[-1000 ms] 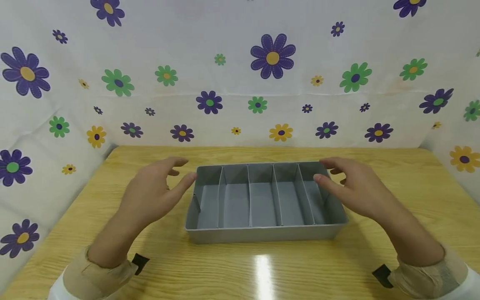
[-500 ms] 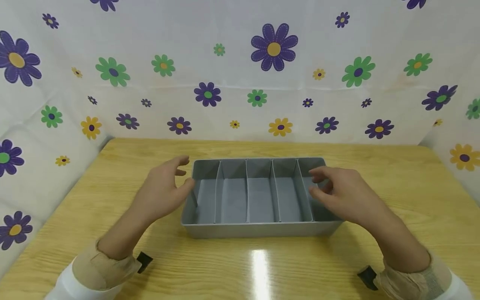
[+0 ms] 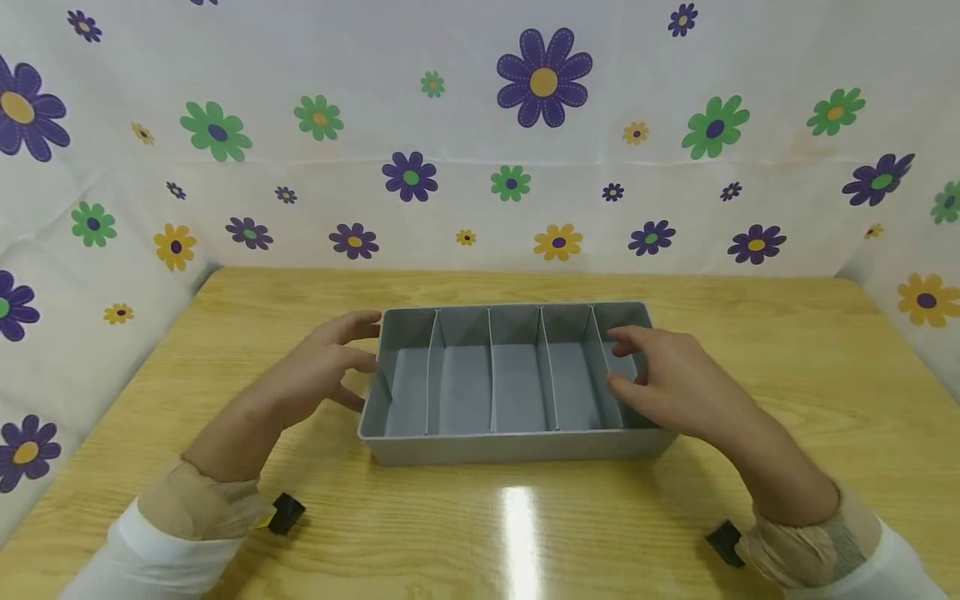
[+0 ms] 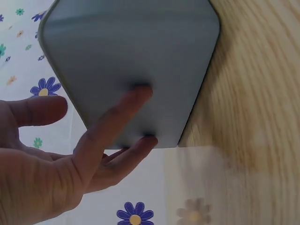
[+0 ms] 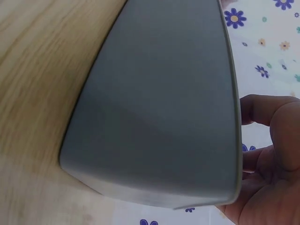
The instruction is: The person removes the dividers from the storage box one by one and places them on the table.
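Observation:
A grey tray, split by thin dividers into several long compartments, sits on the wooden table; the compartments hold nothing. My left hand is at the tray's left end, its fingers spread. In the left wrist view, two fingertips touch the outer end wall, while the thumb stays off it. My right hand reaches over the tray's right end, fingers loosely bent above the rightmost compartment and holding nothing. Seen from the right wrist, the grey end wall hides part of that hand.
Wooden table surrounds the tray on all sides. A white cloth with printed flowers hangs behind and along both sides. Each wrist wears a tan wrap with a small black piece sticking out.
My left hand has turned and come up against the tray's left wall. My right hand has shifted left, farther over the right compartment. The tray looks unmoved on the table.

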A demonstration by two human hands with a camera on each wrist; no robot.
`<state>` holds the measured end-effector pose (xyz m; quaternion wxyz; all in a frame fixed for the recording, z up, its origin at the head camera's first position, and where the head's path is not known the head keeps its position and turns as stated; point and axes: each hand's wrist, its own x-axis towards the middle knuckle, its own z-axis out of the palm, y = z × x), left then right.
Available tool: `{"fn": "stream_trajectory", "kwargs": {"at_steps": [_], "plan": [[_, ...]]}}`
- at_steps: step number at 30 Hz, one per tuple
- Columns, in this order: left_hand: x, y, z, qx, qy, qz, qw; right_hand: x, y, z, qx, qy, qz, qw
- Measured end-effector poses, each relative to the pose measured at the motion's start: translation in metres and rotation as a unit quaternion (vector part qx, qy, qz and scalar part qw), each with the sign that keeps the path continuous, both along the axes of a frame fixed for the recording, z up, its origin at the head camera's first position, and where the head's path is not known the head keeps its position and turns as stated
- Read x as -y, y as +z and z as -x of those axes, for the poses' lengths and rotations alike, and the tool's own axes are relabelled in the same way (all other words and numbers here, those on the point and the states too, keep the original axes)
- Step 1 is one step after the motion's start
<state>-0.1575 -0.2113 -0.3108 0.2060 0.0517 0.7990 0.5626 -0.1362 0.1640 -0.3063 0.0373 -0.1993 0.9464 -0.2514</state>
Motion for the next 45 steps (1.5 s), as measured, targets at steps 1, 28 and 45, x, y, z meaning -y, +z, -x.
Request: {"fn": "stream_trajectory", "kwargs": {"at_steps": [1,28,45], "plan": [[0.002,-0.002,0.002,0.009,-0.007,-0.010,0.9999,0.001,-0.001,0.001,0.002,0.001,0.002,1.000],[0.006,-0.006,0.005,0.015,-0.024,-0.020,0.9994,0.013,-0.014,0.000,-0.016,-0.010,-0.013,1.000],[0.005,-0.004,0.002,0.011,-0.030,-0.034,0.9989,0.015,-0.017,-0.001,-0.052,-0.013,-0.003,0.999]]}}
